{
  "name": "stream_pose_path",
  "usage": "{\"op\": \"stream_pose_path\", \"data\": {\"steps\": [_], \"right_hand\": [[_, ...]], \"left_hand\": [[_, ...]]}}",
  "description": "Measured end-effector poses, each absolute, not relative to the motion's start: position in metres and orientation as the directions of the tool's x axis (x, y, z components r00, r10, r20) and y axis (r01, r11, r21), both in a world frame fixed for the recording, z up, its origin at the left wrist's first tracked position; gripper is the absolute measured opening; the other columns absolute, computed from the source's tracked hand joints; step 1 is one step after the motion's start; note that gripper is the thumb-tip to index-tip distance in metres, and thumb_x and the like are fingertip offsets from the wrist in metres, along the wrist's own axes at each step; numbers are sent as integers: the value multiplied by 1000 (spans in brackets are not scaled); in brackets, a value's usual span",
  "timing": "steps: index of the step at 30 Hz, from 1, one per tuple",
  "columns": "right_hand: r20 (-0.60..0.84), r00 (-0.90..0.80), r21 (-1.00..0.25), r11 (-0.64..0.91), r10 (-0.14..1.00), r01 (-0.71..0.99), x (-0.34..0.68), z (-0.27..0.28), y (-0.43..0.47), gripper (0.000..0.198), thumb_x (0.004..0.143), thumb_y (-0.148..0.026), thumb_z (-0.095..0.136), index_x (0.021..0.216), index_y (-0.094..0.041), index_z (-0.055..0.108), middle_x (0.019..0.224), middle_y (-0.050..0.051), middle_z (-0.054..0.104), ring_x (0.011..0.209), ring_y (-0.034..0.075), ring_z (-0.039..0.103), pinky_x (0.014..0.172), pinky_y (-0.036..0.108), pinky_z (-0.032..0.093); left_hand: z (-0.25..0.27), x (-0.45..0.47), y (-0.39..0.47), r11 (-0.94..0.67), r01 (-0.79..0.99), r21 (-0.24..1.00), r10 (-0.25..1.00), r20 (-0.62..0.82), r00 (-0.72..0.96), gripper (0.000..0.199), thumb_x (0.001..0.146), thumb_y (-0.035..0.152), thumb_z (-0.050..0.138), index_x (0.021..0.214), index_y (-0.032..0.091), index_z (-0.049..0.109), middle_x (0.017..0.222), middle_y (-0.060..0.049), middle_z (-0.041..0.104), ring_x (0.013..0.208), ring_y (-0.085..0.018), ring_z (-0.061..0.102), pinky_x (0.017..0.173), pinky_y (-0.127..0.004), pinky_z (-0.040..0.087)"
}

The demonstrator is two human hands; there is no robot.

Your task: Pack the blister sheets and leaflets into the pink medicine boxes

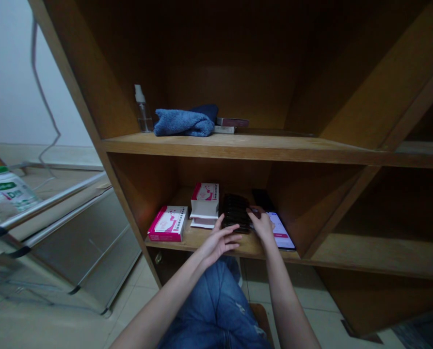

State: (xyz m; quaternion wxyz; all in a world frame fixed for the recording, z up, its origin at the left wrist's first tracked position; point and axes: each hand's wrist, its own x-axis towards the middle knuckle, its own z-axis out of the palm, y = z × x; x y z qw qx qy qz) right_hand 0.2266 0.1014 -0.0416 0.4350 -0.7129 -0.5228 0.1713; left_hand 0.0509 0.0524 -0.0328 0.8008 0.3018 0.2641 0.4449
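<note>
A row of dark, shiny flat packets (235, 209) lies on the lower shelf. At its near left side is my left hand (219, 242), fingers stretched out and spread, with its fingertips close to the packets. My right hand (262, 224) is bent over the right edge of the row, its fingers curled at the packets; whether they pinch one is hidden. Left of the packets stands an opened pink and white box (205, 198) with its white flap toward me. A closed pink and white box (168, 223) lies farther left. Beside my right hand rests a phone (280, 231) with a lit screen.
On the upper shelf (238, 145) are a clear spray bottle (143, 114), a folded blue towel (183, 122) and small flat boxes (231, 124). A metal-framed rack (92, 242) holding a white bottle with a green cap (12, 186) stands to the left.
</note>
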Motion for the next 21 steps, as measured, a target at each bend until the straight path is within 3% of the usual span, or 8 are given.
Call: {"op": "stream_pose_path", "data": {"steps": [8,13,21], "right_hand": [[285,393,-856,48,874,515,227,-49,101,36,78,-48,47,97,-24,64,92,4,70,89,22,62,81,34,42],[263,388,-866,38,883,499,222,-52,99,36,77,-49,46,97,-24,63,94,4,69,89,22,61,80,33,42],[276,414,-861,31,867,508,216,-46,95,38,76,-50,46,97,-23,63,96,4,69,88,22,61,81,33,41]], "left_hand": [[-31,55,54,385,-598,703,885,-98,454,76,75,14,61,136,38,21,132,-12,43,96,-25,64,70,-34,54],[-34,61,56,357,-685,635,911,-75,405,73,76,12,57,133,39,21,119,-6,49,101,-25,62,68,-30,54],[-38,64,55,356,-717,599,929,-149,337,63,78,15,53,132,37,28,114,-3,55,68,-8,64,56,-19,50]]}}
